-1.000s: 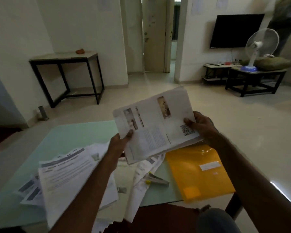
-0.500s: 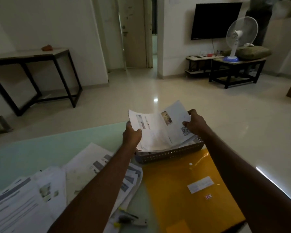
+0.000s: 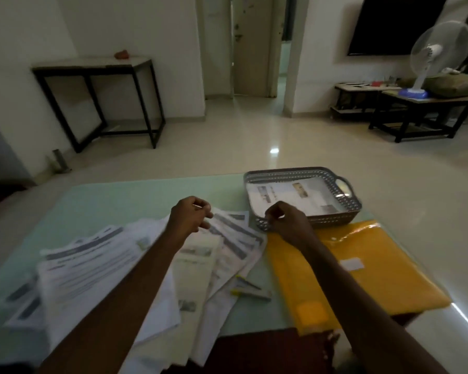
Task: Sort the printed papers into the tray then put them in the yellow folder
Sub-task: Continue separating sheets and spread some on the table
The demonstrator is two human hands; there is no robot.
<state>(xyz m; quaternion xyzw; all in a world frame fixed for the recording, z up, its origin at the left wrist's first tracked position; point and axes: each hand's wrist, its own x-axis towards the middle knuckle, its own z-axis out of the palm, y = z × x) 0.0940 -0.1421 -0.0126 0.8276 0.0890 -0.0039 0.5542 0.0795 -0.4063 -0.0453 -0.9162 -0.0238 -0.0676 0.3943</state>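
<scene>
A grey perforated tray [image 3: 349, 206] stands at the table's far right with printed sheets [image 3: 287, 197] lying flat inside it. In front of it lies the yellow folder [image 3: 362, 287], closed, with a white label. A loose spread of printed papers [image 3: 92, 268] covers the table's left and middle. My left hand [image 3: 191, 215] hovers over the far edge of that spread, fingers loosely curled, holding nothing. My right hand [image 3: 287, 221] hangs at the tray's near left corner, fingers loosely curled and empty.
The pale green table top [image 3: 125, 201] ends just beyond the tray. A stapler-like tool with yellow tips [image 3: 250, 290] lies between the papers and the folder. Beyond are open floor, a black-framed side table [image 3: 97, 68] and a fan [image 3: 430, 55] on a low table.
Both hands held a stack of sheets and lowered it into the tray. Now the sheets lie in the tray and both hands have let go and drawn back toward the loose papers.
</scene>
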